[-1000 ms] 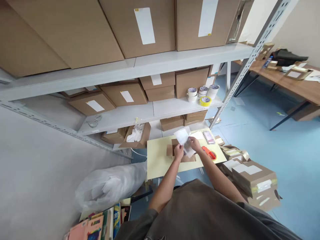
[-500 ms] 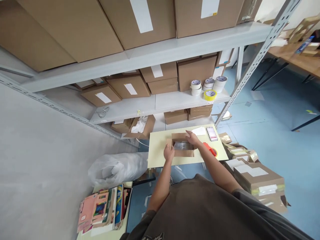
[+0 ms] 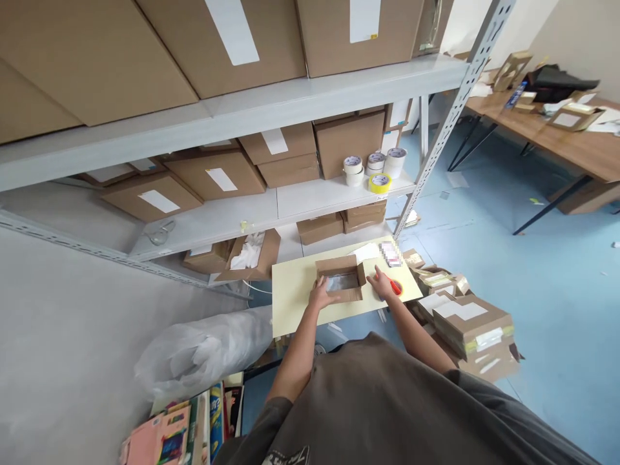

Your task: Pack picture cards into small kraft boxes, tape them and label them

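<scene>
- The left hand (image 3: pixel 320 294) is resting on the near left corner of an open cardboard box (image 3: pixel 349 296); its thumb and fingers are spreading wide, thumb towards the near flap.
- The right hand (image 3: pixel 380 284) is reaching down at a red tape dispenser (image 3: pixel 394 285); its fingers are meeting the dispenser's left end, but I cannot tell whether they are closing round it or only touching it.
- The box is sitting just right of the left fingers and left of the right ones, its flaps standing or folding outward. If the left hand is pressing only on that one corner, an uneven push could be swivelling or tipping the box.
- Inside it, just right of the left fingertips, something clear and shiny (image 3: pixel 343 281) is lying low; a tilt could be letting it slide.
- The right flap is jutting out towards the right fingers, so a low sweep of that hand could be catching it and dragging the box.
- The dispenser is lying near the table's right end; a loose grip could be sending it off the yellow table (image 3: pixel 290 303).
- Beyond the right fingers, white paper (image 3: pixel 367 251) is lying loose, and a brushing hand could be shifting it.
- Farther beyond both hands, tape rolls (image 3: pixel 353 171) are standing on the shelf (image 3: pixel 314 200), well apart from the fingers.
</scene>
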Demonstrator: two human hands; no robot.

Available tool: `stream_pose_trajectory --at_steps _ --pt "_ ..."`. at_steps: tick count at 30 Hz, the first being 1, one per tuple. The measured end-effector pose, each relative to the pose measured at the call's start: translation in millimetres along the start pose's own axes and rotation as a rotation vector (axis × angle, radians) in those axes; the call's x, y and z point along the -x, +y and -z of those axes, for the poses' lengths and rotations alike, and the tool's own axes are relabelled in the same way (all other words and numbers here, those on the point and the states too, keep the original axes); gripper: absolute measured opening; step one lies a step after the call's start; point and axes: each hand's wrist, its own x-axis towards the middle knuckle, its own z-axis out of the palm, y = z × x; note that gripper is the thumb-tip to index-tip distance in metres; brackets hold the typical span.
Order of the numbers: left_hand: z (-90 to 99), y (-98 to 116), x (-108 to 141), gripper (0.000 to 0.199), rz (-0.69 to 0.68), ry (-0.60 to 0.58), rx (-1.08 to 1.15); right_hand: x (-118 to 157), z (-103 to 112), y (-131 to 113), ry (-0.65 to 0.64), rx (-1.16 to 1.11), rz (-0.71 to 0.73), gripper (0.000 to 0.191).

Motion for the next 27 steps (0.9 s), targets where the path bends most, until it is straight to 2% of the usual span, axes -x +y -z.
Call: stream_pose_trajectory --at_steps 2,3,8,10,12,16,21,27 --pt "-8.8 1.0 5.0 0.107 -0.045 -0.102 -0.172 9.0 -1.6 9.7 -0.038 -0.01 -0.08 0.088" --pt "-13.2 0.9 8.3 0.109 -0.074 -0.114 -0.235 12.6 -4.3 11.4 -0.054 -0.026 -0.088 0.089" --pt "-28.2 -3.7 29.3 0.117 -0.236 -0.01 -0.358 21.5 -26.9 -0.4 -0.178 -0.153 0.03 0.081" --pt "-30.8 -5.7 37.1 0.116 -0.293 0.002 -0.355 21.3 -34.3 -6.6 -0.222 -0.175 0.032 0.078" --pt "-33.0 -6.6 42.7 0.114 -0.318 -0.005 -0.35 19.5 -38.9 -9.9 -0.213 -0.182 0.027 0.074" --pt "-36.8 -7.3 47.0 0.11 -0.218 -0.008 -0.335 14.4 -42.5 -9.6 -0.196 -0.134 0.072 0.072" --pt "-33.3 -16.3 52.1 0.087 -0.175 -0.008 -0.238 12.0 -45.6 -12.3 -0.333 -0.077 0.128 0.079" --pt "-11.4 -40.7 60.2 0.058 -0.083 -0.087 -0.107 6.7 -54.5 -22.5 -0.519 -0.004 0.204 0.098"
